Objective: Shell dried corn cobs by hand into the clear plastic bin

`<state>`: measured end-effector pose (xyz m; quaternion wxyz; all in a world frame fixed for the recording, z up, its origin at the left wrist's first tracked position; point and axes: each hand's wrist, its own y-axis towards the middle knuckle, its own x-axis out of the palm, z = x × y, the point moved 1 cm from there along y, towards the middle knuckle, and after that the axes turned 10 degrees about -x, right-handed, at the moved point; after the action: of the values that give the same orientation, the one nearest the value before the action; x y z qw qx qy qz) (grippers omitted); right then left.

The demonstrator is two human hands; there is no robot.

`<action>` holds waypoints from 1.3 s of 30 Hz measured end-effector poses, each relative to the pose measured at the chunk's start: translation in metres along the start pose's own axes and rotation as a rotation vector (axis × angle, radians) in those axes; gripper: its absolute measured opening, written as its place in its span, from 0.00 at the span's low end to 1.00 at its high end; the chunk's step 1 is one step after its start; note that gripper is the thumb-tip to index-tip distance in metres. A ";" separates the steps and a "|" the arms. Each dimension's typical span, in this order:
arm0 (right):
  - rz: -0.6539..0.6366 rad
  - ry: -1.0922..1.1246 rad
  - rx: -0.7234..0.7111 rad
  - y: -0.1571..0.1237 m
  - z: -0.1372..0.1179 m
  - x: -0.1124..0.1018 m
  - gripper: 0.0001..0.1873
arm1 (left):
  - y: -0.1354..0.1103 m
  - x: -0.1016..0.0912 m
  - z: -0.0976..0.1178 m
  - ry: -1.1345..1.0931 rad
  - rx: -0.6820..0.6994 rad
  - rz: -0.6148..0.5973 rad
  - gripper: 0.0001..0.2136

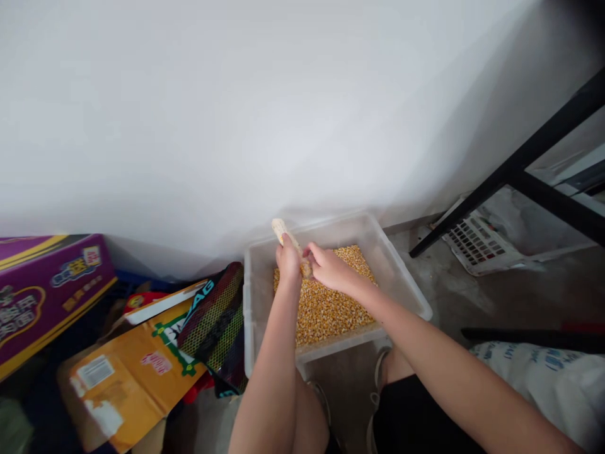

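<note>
A pale, largely bare corn cob (280, 227) tilts up and to the left above a clear plastic tub (404, 274). My left hand (289, 260) is wrapped round the cob, whose upper end sticks out past the fingers. My right hand (328, 266) is closed at the lower end of the cob, thumb and fingers against it; its fingertips are partly hidden. Under both hands, loose yellow corn kernels (331, 315) cover the tub's floor.
A white wall (236, 126) rises behind the tub. Left of it lie a mesh bag (212, 321), a flattened yellow carton (137, 372) and a purple box (51, 290). To the right are a black metal frame (501, 173), a white basket (477, 243) and a white sack (548, 372).
</note>
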<state>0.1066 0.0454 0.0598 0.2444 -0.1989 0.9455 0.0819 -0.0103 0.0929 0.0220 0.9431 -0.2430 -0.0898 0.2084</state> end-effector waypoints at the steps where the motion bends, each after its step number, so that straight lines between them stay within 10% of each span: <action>1: -0.008 0.038 0.014 0.001 0.002 -0.001 0.11 | -0.001 0.000 0.001 0.016 -0.024 0.013 0.18; 16: 0.387 0.167 0.241 0.016 0.031 -0.020 0.25 | -0.030 0.027 0.001 -0.019 -0.055 -0.449 0.16; 22: 0.512 0.413 0.358 0.027 0.046 -0.028 0.35 | -0.054 0.035 0.001 0.372 0.084 -0.729 0.38; 30: 0.535 0.046 0.497 0.019 0.035 -0.042 0.40 | -0.068 0.036 -0.009 0.468 0.398 -0.716 0.37; 39: 0.419 -0.201 0.308 0.026 0.044 -0.041 0.44 | -0.072 0.038 -0.013 0.488 0.451 -0.505 0.29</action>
<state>0.1480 0.0939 0.0436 0.3422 0.0497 0.9383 0.0053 0.0523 0.0466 0.0489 0.9878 -0.0430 0.1274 -0.0787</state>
